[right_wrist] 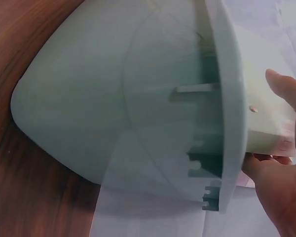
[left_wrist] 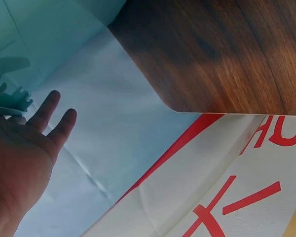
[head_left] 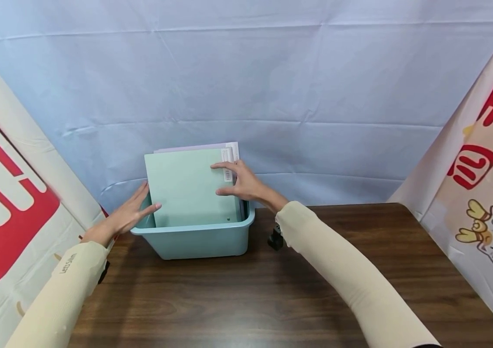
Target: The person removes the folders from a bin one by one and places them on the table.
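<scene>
Two hands at a bin. The green folder [head_left: 185,188] stood upright in the bin [head_left: 202,244], its upper part above the rim, with the purple folder [head_left: 194,147] just behind it; the bin rested on the bench [head_left: 229,304]. The left hand [head_left: 128,212] was unclenched at the folder's left edge, fingers extended and thumb spread toward the front face. The right hand [head_left: 246,183] lay at the right edge, its thumb and forefinger apart before the front face near the label [head_left: 227,155]; whether its partly hidden fingers gripped could not be told. The step appeared to be guiding the folder between both edges. Done well, it would have called for even, light contact on both sides, the folder kept parallel to its neighbour. Unequal pressure might have skewed the folder against a wall or dragged the purple one along.
</scene>
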A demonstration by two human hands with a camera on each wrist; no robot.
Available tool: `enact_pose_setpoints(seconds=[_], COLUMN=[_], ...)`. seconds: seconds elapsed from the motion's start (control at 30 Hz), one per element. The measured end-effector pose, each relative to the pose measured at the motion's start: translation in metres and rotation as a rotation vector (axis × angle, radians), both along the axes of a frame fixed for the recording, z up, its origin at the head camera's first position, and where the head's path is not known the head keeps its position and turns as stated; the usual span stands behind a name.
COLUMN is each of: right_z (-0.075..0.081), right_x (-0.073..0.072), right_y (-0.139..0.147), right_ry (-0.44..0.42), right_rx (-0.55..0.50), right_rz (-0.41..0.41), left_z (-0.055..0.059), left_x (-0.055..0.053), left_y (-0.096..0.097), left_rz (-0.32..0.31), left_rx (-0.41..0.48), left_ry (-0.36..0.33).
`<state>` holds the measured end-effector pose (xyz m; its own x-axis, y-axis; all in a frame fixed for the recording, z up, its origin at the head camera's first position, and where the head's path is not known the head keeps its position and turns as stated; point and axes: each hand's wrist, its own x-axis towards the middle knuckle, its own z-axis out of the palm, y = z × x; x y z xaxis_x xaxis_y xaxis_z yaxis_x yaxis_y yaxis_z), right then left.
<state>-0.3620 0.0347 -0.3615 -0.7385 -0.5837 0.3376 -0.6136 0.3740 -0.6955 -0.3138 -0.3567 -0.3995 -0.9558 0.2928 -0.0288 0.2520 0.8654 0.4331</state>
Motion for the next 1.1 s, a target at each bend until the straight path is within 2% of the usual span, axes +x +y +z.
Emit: enact_pose_setpoints(seconds=[0.2,0.53,0.83,1.1], right_z=[-0.0005,0.0011,-0.0001,0.0052], right_x=[-0.0001,0.0044,0.0080,0.0091], right_y=[-0.0021,-0.0049,-0.0052,0.0027], right_ry=[0.005,-0.004,-0.068,-0.094], right_rx=[-0.007,-0.017,-0.119,-0.235], right_rz=[0.077,-0.011,-0.055,-0.081], left_z=[0.0011,0.0011,0.0013,0.0037], left_x=[0.0007,0.0008,0.0026,0.0024], left_y=[0.0009,0.0002,0.0002,0.0029], left_rz=[0.006,0.005,0.017,0.027], left_rx=[0.003,0.005,-0.014,-0.060], left_ry=[-0.005,0.002,-0.016,-0.017])
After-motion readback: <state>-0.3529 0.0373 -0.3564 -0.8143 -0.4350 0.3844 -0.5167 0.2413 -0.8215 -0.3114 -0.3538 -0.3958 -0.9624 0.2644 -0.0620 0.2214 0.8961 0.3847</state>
